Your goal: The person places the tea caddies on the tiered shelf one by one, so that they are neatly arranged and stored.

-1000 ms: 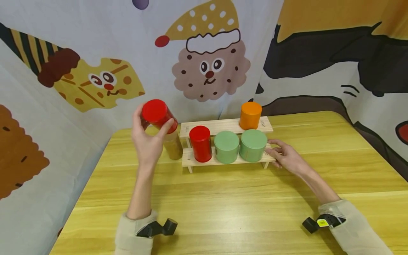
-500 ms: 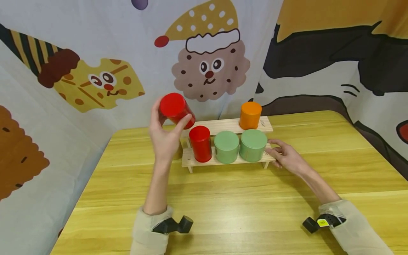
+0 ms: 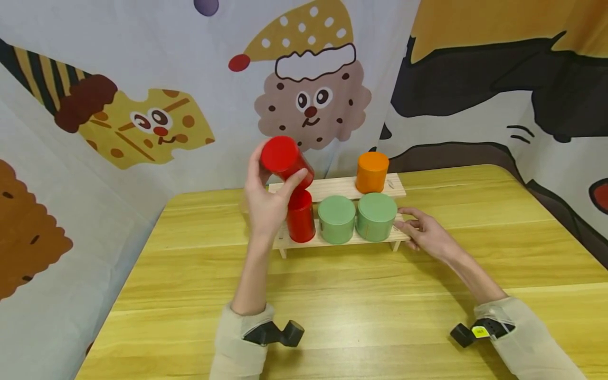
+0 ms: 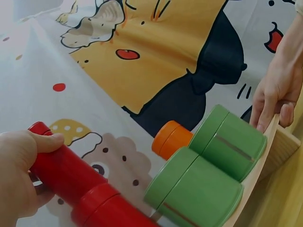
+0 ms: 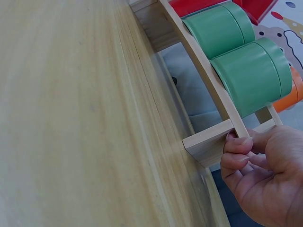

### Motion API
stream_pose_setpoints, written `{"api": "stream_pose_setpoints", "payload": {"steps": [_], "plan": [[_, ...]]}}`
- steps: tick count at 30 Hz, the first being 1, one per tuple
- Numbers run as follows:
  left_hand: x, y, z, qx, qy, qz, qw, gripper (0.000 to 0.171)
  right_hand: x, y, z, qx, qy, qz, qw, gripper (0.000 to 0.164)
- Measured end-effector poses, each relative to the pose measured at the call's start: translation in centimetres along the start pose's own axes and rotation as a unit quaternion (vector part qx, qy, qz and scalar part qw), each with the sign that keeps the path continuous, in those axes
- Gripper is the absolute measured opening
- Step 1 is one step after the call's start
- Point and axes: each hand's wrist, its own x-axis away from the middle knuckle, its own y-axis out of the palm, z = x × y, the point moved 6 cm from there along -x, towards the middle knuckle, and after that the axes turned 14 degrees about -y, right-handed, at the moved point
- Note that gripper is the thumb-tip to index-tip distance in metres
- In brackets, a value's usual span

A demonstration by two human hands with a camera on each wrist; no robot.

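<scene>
My left hand (image 3: 266,208) grips a red canister (image 3: 285,158) by its sides, thumb on the near side. The canister is tilted, raised in front of the upper tier of a two-tier wooden rack (image 3: 332,187). Below it, a second red canister (image 3: 301,219) stands on the lower tier, and the two overlap in the head view. Beside that one are two green canisters, one in the middle (image 3: 336,219) and one at right (image 3: 377,216). An orange canister (image 3: 372,173) stands on the upper tier's right. My right hand (image 5: 270,175) pinches the rack's right end.
The rack stands toward the back of a wood-grain table (image 3: 356,306). Behind it hangs a cloth (image 3: 228,116) printed with cartoon figures. A tan jar seen earlier left of the rack is now mostly hidden behind the left hand.
My left hand has carried the red canister rightward, from above the tan jar to above the red canister on the lower tier. The right hand and rack have stayed put.
</scene>
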Motion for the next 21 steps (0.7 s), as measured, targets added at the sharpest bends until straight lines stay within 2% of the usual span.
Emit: {"api": "stream_pose_setpoints", "payload": {"steps": [7, 21], "plan": [[-0.5, 1.8, -0.3, 0.005, -0.017, -0.023, 0.9996, 0.070, 0.0, 0.0, 0.0, -0.005, -0.007, 0.001, 1.000, 0.051], [-1.6, 4.8, -2.3, -0.052, -0.068, -0.084, 0.9928, 0.071, 0.0, 0.0, 0.0, -0.004, -0.003, 0.001, 1.000, 0.050]]}}
